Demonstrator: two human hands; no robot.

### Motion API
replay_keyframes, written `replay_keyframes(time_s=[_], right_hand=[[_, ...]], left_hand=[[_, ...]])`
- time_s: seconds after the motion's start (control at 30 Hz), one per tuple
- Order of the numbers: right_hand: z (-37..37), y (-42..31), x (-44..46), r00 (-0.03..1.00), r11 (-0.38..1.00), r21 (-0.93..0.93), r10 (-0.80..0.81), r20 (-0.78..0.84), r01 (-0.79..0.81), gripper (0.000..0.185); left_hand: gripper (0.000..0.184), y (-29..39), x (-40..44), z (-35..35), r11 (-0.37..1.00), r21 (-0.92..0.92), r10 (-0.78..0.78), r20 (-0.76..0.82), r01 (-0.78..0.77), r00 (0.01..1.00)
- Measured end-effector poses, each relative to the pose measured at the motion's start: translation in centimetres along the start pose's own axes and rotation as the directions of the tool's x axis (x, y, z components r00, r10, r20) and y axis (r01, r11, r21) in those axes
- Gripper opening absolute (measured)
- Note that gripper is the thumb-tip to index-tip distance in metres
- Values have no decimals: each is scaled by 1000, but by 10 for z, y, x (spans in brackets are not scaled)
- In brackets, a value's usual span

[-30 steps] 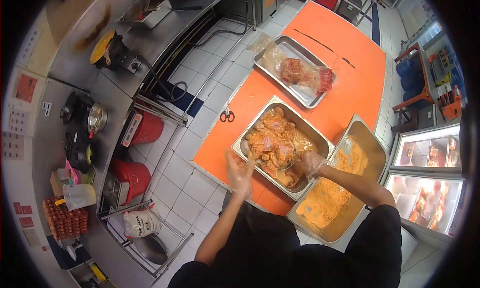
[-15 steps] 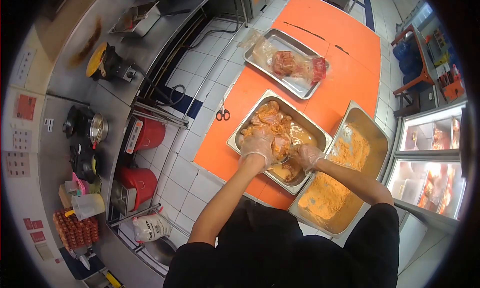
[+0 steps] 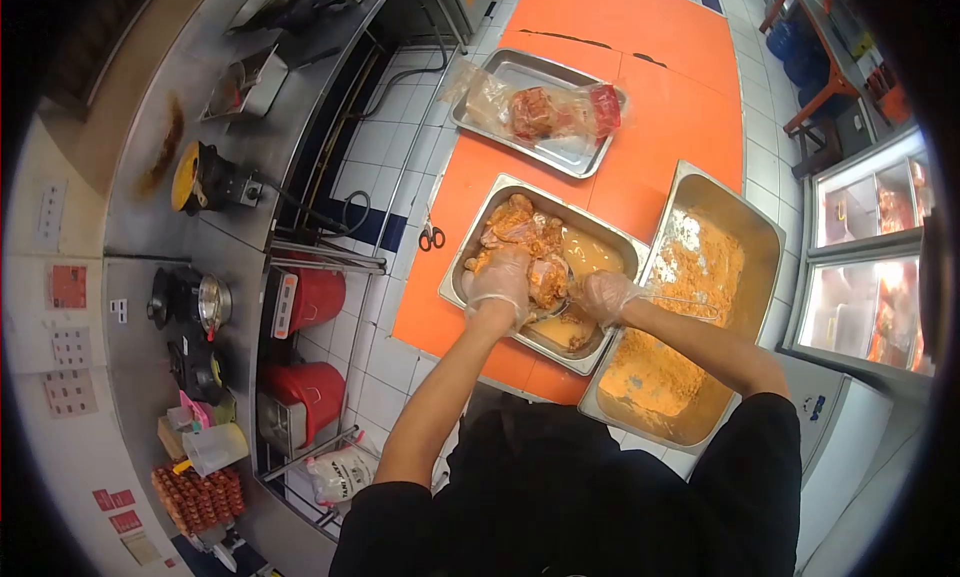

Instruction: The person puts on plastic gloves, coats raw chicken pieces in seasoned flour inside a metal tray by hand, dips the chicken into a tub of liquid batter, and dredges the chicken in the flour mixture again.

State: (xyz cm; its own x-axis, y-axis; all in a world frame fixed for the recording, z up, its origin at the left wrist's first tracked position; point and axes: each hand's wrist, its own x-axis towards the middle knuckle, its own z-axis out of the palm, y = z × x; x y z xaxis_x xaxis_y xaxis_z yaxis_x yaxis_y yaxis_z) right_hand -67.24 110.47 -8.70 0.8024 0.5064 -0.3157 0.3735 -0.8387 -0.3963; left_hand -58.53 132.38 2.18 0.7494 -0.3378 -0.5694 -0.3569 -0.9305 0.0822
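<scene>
A steel pan (image 3: 622, 241) on the orange table holds marinated raw chicken pieces (image 3: 522, 224) on its left side and yellowish liquid on its right. My left hand (image 3: 500, 280), in a clear plastic glove, is closed over a chicken piece at the pan's near left; its fingertips are partly hidden in the meat. At the pan's right side my gloved right hand (image 3: 604, 297) is closed around a metal utensil (image 3: 690, 305). The utensil's thin looped handle sticks out rightward over the neighbouring pan, and its other end reaches down beside the chicken.
A deep steel pan (image 3: 778, 267) of orange flour-like powder adjoins on the right. Farther back, a tray (image 3: 590, 164) carries bagged meat (image 3: 535, 114). Scissors (image 3: 431, 238) lie at the left edge of the orange table (image 3: 680, 107). A lit display fridge (image 3: 862, 312) stands right.
The view has shifted, so the table sits higher and further left. Both hands stay in the pan; my left hand is further from my right, and the utensil's handle now shows.
</scene>
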Motion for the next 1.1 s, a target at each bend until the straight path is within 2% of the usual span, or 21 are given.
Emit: replay_keyframes(time_s=[0.03, 0.07, 0.13, 0.17, 0.2, 0.23, 0.27, 0.3, 0.37, 0.4, 0.5, 0.63, 0.67, 0.77, 0.83, 0.9, 0.93, 0.97, 1.03, 1.07, 1.1], right_hand=[[1, -1, -1, 1000, 1000, 10, 6, -10, -6, 28], [-1, -3, -2, 998, 999, 40, 39, -41, -37, 25], [-3, -6, -1, 994, 994, 80, 78, -80, -72, 30], [-5, -6, -1, 993, 993, 77, 100, -67, -95, 30], [-6, -7, 0, 991, 991, 71, 120, -52, -116, 31], [-5, -8, 0, 991, 990, 78, 122, -58, -118, 31], [-5, -10, 1, 989, 989, 73, 137, -63, -132, 30], [-4, -12, 1, 986, 987, 69, 151, -67, -147, 30], [-8, -16, -2, 980, 983, 67, 178, -94, -172, 27], [-7, -21, -6, 973, 978, 65, 203, -111, -197, 25], [17, -27, -3, 940, 955, 47, 297, -169, -293, 26], [-8, -51, -19, 915, 933, 77, 360, -183, -351, 24], [-7, -52, -16, 910, 923, 118, 381, -165, -366, 22], [-26, -58, -26, 904, 905, 143, 416, -95, -401, 20], [-21, -57, -26, 911, 907, 125, 411, -44, -403, 19], [14, -50, -11, 893, 915, 124, 401, -203, -383, 17], [16, -51, -11, 883, 906, 135, 421, -209, -401, 17], [17, -53, -9, 876, 895, 138, 444, -188, -424, 15], [20, -51, -10, 860, 877, 153, 477, -179, -455, 14], [22, -51, -9, 876, 891, 124, 452, -168, -436, 14], [24, -50, -6, 891, 905, 94, 425, -158, -415, 14]], left_hand=[[58, -4, 1, -6, 995, -94, -11, 17, 12, 1000], [58, -11, 6, -4, 997, -80, -6, 18, 8, 1000], [63, -30, 19, 5, 970, -241, 12, -102, -37, 995], [63, -29, 12, -8, 972, -229, 18, -102, -42, 995], [65, -28, 3, -20, 809, -587, 2, -2, -3, 1000], [67, -31, -4, -31, 522, -850, 22, 99, 73, 995], [64, -60, 25, -2, 396, -913, 120, 160, 101, 980], [64, -80, 44, 20, 402, -910, 119, 162, 102, 979], [57, -82, 49, 15, 293, -947, 178, -77, -128, 981], [48, -84, 44, 17, 237, -958, 171, -121, -160, 978], [53, -57, 7, -33, 231, -961, 177, -109, -149, 978], [51, -43, 2, -45, 230, -957, 182, -138, -179, 973], [48, -44, 12, -43, 377, -889, 203, -195, -260, 960], [45, -22, 18, -44, 319, -908, 216, -209, -271, 954], [48, 3, 12, -63, 405, -852, 286, -225, -331, 931], [46, 41, -3, -92, 768, -554, 262, -189, -323, 946], [50, 54, -5, -97, 887, -296, 274, -281, -354, 920], [50, 61, -2, -100, 884, -284, 295, -276, -371, 915], [50, 71, 4, -109, 936, 78, 350, -140, -342, 926], [50, 70, 6, -111, 932, 100, 361, -137, -349, 923], [48, 66, 13, -110, 932, 29, 362, -42, -361, 931]])
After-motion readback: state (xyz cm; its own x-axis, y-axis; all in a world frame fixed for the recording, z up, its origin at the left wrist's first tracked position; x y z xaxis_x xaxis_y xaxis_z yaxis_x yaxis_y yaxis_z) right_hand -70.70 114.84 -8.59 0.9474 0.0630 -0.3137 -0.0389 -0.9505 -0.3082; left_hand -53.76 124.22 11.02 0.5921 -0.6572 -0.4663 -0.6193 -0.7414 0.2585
